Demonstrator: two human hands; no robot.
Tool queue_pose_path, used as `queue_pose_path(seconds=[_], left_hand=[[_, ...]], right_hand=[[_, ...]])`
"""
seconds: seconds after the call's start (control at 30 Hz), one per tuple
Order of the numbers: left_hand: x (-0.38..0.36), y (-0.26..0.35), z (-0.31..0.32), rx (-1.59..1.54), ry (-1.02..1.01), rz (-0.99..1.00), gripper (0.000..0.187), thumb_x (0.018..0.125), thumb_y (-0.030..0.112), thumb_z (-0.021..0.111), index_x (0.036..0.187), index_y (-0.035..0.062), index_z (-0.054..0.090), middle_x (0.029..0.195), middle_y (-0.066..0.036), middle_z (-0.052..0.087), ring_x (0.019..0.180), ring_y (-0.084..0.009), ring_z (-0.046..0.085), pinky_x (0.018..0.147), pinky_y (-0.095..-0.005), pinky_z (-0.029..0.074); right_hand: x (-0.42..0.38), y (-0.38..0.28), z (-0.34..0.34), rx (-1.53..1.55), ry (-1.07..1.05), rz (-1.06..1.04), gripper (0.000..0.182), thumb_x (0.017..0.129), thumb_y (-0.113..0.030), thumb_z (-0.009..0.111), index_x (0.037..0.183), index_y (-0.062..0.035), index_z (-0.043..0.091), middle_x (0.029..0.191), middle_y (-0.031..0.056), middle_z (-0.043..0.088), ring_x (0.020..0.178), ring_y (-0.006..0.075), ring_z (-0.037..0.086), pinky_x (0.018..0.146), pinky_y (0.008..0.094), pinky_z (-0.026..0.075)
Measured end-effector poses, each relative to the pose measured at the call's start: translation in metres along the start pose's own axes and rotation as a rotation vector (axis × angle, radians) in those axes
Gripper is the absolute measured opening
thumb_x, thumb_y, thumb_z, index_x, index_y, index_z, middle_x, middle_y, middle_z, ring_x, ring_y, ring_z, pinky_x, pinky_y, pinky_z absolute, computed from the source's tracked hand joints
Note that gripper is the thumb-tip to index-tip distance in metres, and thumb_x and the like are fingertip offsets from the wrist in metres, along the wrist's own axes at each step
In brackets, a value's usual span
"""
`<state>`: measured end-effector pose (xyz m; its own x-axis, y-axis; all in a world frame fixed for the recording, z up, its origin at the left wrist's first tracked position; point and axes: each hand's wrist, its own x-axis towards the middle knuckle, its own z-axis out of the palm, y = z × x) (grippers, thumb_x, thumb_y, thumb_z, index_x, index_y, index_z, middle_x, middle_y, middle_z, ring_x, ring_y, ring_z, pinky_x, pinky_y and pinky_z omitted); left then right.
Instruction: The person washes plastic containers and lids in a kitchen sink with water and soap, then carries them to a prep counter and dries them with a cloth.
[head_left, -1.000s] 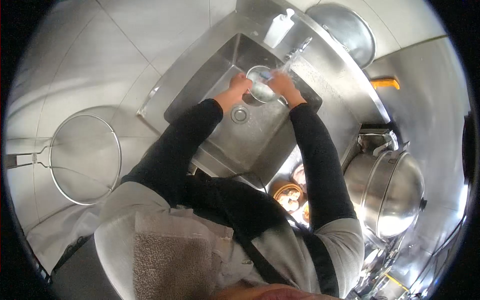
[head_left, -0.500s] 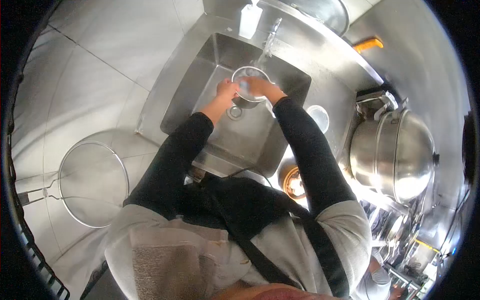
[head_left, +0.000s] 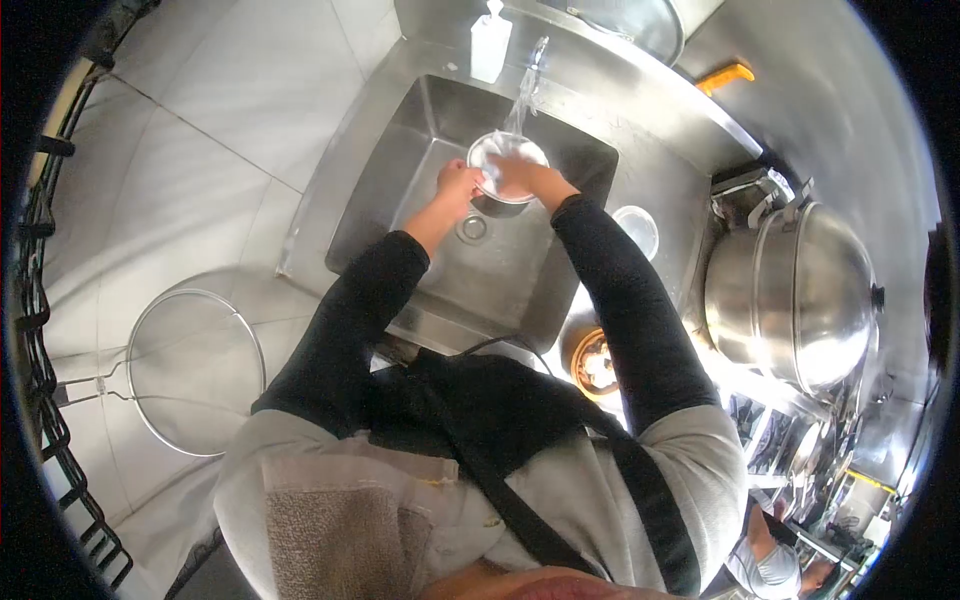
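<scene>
Over the sink point(head_left: 395, 190), a round metal pot point(head_left: 503, 208) sits under the running tap point(head_left: 527, 85). Cloudy white water or something white point(head_left: 492, 147) fills its inside; I cannot make out which. My left hand point(head_left: 461, 182) grips the pot's rim on the left side, thumb on the edge. My right hand point(head_left: 523, 178) reaches into the pot from the right, its fingers smeared by motion and partly lost in the white contents. The drain point(head_left: 471, 228) shows just below the pot.
A white bottle point(head_left: 490, 45) stands behind the sink, left of the tap. On the right counter are a clear round container point(head_left: 636, 232) and a large lidded steel pot point(head_left: 790, 295). A mesh strainer point(head_left: 197, 372) hangs at left; a bamboo steamer point(head_left: 585, 375) lies below right.
The pot's inside looks whiter and fuller now. My right hand has shifted within the pot, while my left hand keeps its hold on the rim.
</scene>
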<state>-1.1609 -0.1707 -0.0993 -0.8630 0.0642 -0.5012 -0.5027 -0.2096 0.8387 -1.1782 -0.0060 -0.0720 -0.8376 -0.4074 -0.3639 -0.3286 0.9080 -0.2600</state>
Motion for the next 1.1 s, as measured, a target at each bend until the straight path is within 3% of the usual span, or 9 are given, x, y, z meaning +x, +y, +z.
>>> queue_pose_path(seconds=[0.13, 0.27, 0.3, 0.4, 0.57, 0.73, 0.83, 0.97, 1.1], left_hand=[[0.025, -0.003, -0.02, -0.073, 0.028, -0.019, 0.028, 0.065, 0.0, 0.063, 0.092, 0.004, 0.057, 0.081, -0.008, 0.057, 0.065, -0.0192, 0.056, 0.056, -0.0312, 0.049], [0.035, 0.04, -0.049, 0.046, 0.088, 0.008, 0.026, 0.067, 0.002, 0.063, 0.093, 0.0038, 0.057, 0.082, -0.009, 0.057, 0.069, -0.0197, 0.057, 0.058, -0.0315, 0.049], [0.04, 0.056, -0.054, 0.107, 0.119, 0.019, 0.026, 0.067, 0.002, 0.063, 0.093, 0.0038, 0.057, 0.082, -0.009, 0.057, 0.069, -0.0198, 0.056, 0.058, -0.0313, 0.048], [0.088, 0.093, -0.081, -0.041, 0.05, 0.198, 0.017, 0.069, 0.0, 0.06, 0.085, 0.0036, 0.058, 0.074, -0.008, 0.057, 0.062, -0.0189, 0.054, 0.054, -0.0302, 0.045], [0.184, 0.171, -0.12, -0.246, 0.052, 0.234, 0.006, 0.079, -0.002, 0.058, 0.075, 0.0021, 0.059, 0.065, -0.005, 0.053, 0.061, -0.0169, 0.053, 0.052, -0.0303, 0.045], [0.19, 0.168, -0.123, 0.909, 0.036, 1.002, 0.012, 0.093, 0.011, 0.058, 0.091, -0.0004, 0.057, 0.08, -0.008, 0.057, 0.072, -0.0217, 0.056, 0.072, -0.0318, 0.053], [0.137, 0.098, -0.109, 0.27, 0.073, 0.365, 0.03, 0.09, 0.018, 0.063, 0.11, -0.0031, 0.056, 0.101, -0.016, 0.062, 0.092, -0.0274, 0.061, 0.081, -0.0356, 0.051], [0.02, -0.064, -0.129, 1.637, -0.73, 0.364, 0.095, 0.072, 0.035, 0.08, 0.15, 0.0158, 0.029, 0.152, -0.023, 0.03, 0.141, -0.0385, 0.029, 0.113, -0.0489, 0.03], [0.001, -0.108, -0.142, 1.855, -0.642, 0.143, 0.099, 0.062, 0.035, 0.087, 0.145, 0.0183, 0.036, 0.146, -0.019, 0.035, 0.135, -0.0376, 0.036, 0.106, -0.0493, 0.038]], right_hand=[[0.009, -0.003, -0.025, 0.095, 0.079, -0.077, 0.063, 0.077, -0.02, 0.064, 0.138, -0.0202, 0.05, 0.135, 0.02, 0.055, 0.126, 0.034, 0.052, 0.102, 0.0432, 0.042], [-0.052, -0.006, -0.119, 0.774, 0.4, 0.17, 0.043, 0.082, -0.031, 0.069, 0.111, 0.0001, 0.065, 0.096, 0.0184, 0.071, 0.089, 0.0271, 0.069, 0.078, 0.0371, 0.053], [-0.041, 0.032, -0.099, 1.208, 0.406, -0.143, 0.046, 0.082, -0.034, 0.07, 0.104, 0.0055, 0.066, 0.088, 0.0189, 0.071, 0.081, 0.0267, 0.068, 0.074, 0.0363, 0.053], [-0.032, 0.066, -0.073, 0.994, 0.543, 0.228, 0.053, 0.081, -0.038, 0.071, 0.102, 0.0101, 0.065, 0.088, 0.0189, 0.07, 0.08, 0.0255, 0.067, 0.072, 0.0346, 0.052], [-0.062, 0.021, -0.044, 1.18, 0.397, 0.228, 0.061, 0.094, -0.042, 0.056, 0.13, 0.0068, 0.053, 0.132, 0.0182, 0.056, 0.116, 0.0248, 0.053, 0.1, 0.0346, 0.039], [-0.061, 0.018, 0.009, 0.987, 0.25, 0.338, 0.045, 0.1, -0.026, 0.043, 0.141, -0.007, 0.046, 0.142, 0.0179, 0.049, 0.126, 0.0296, 0.05, 0.107, 0.0377, 0.038], [-0.05, 0.019, 0.018, 1.257, 0.351, 0.468, 0.047, 0.097, -0.024, 0.05, 0.142, -0.009, 0.045, 0.134, 0.0144, 0.056, 0.119, 0.0234, 0.055, 0.1, 0.0355, 0.044], [-0.031, 0.026, 0.013, 1.633, 0.485, 0.41, 0.051, 0.092, -0.029, 0.059, 0.138, -0.0071, 0.051, 0.128, 0.0097, 0.057, 0.11, 0.0219, 0.056, 0.091, 0.0338, 0.047], [0.036, 0.05, 0.008, 1.121, 0.545, 0.013, 0.047, 0.093, -0.03, 0.057, 0.133, -0.0068, 0.054, 0.117, 0.0104, 0.06, 0.099, 0.0219, 0.059, 0.086, 0.0351, 0.049]])
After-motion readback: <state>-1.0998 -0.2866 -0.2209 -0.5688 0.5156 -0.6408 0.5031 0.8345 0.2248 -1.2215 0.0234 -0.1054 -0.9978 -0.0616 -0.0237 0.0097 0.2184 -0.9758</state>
